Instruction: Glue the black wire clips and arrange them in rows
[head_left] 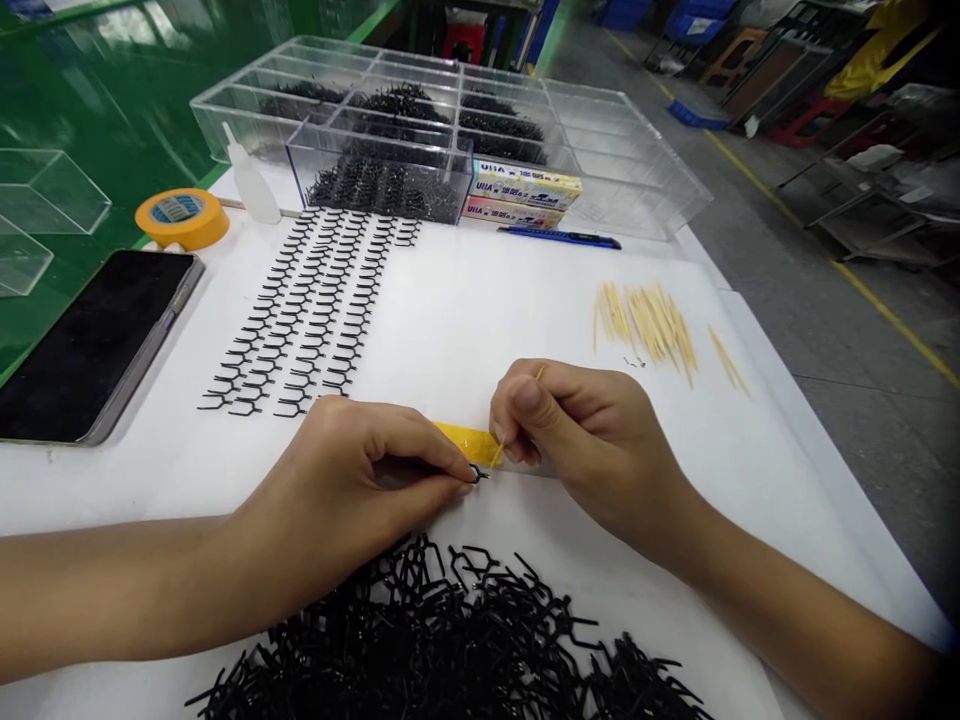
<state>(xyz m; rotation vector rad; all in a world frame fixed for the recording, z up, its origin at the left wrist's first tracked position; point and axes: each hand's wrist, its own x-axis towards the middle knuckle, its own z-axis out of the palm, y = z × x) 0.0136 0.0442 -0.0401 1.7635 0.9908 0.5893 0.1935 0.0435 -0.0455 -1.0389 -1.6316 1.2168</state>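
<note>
Between thumb and forefinger, my left hand pinches a small black Y-shaped part. My right hand grips a thin wooden toothpick, its lower tip close to the forked part; whether they touch I cannot tell. Just behind the fingertips lies a strip of yellow tape on the white board. A heap of loose black forked parts spreads below my hands. Beyond my left hand, more such parts lie in neat slanted rows. To the right is a bunch of toothpicks.
At the back stands a clear divided tray with black parts in some compartments. Before it are a clear box, small cartons, a blue cutter knife and a white bottle. A tape roll and phone lie left.
</note>
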